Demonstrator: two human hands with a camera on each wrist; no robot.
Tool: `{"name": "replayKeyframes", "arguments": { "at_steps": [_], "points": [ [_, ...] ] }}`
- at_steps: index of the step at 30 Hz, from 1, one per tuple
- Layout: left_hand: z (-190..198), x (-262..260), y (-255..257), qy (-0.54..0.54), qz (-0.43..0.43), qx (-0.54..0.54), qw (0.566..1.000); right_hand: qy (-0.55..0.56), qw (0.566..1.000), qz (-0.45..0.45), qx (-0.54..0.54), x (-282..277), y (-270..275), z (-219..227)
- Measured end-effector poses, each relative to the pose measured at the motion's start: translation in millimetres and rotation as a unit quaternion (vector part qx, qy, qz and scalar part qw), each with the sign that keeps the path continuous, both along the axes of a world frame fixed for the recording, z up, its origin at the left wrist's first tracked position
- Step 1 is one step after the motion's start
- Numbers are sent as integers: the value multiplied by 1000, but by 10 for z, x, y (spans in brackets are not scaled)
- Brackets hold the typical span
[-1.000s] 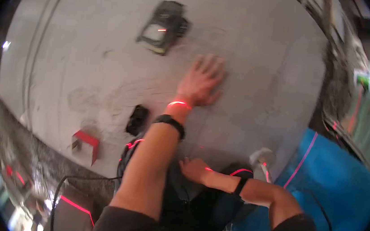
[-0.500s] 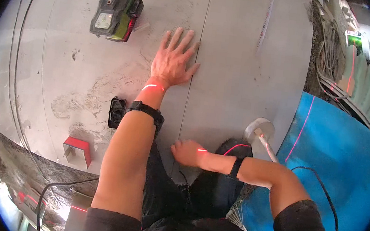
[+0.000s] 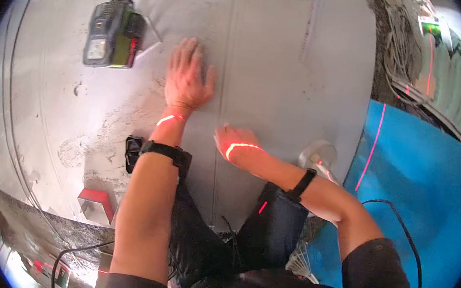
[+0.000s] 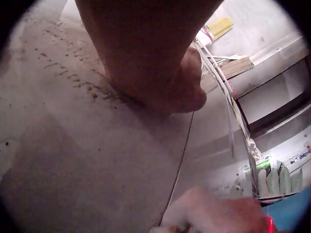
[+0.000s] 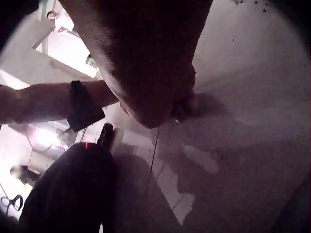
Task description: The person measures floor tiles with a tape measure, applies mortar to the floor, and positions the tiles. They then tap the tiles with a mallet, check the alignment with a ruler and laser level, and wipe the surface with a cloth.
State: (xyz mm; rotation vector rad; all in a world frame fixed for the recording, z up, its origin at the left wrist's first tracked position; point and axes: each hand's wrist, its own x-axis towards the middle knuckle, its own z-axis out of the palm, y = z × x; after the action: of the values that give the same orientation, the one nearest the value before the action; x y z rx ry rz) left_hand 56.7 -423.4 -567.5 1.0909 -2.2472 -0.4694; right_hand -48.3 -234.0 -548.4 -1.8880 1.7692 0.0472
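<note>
Pressing flat on the large grey tile point(image 3: 283, 65), the left hand point(image 3: 188, 77) is lying with its fingers straight and close together, just left of the thin joint line point(image 3: 224, 87) running between the tiles. The right hand point(image 3: 233, 142) is resting on the same surface just right of that line, nearer the body, fingers loosely curled and holding nothing. A green and black laser level point(image 3: 113, 31) is sitting well left of the left hand. A black wedge point(image 3: 133, 152) is lying beside the left wrist, a red block point(image 3: 98, 202) beyond it, and a blue sheet point(image 3: 417, 180) is spreading out right of the right arm
</note>
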Motion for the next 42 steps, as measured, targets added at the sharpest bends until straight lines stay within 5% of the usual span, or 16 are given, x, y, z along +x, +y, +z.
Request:
{"name": "replayKeyframes", "arguments": {
  "at_steps": [6, 13, 16, 20, 32, 42],
  "points": [
    [21, -15, 8, -18, -1, -22, 1000, 64, 994, -76, -37, 193, 102, 71],
    [51, -21, -3, -25, 5, -29, 999, 16, 986, -141, -91, 324, 11, 76],
    [72, -34, -4, -19, 4, -12, 1000, 26, 962, -259, -80, 391, 8, 192],
    [83, -37, -2, -24, 3, -17, 1000, 66, 951, -257, -156, 416, 8, 150],
    [59, -1, -3, -7, -2, -10, 1000, 89, 966, -222, -94, 503, 82, 0],
    [-23, -28, -44, 42, 25, -5, 999, 89, 956, -226, -167, -412, -1717, -81]
  ]
}}
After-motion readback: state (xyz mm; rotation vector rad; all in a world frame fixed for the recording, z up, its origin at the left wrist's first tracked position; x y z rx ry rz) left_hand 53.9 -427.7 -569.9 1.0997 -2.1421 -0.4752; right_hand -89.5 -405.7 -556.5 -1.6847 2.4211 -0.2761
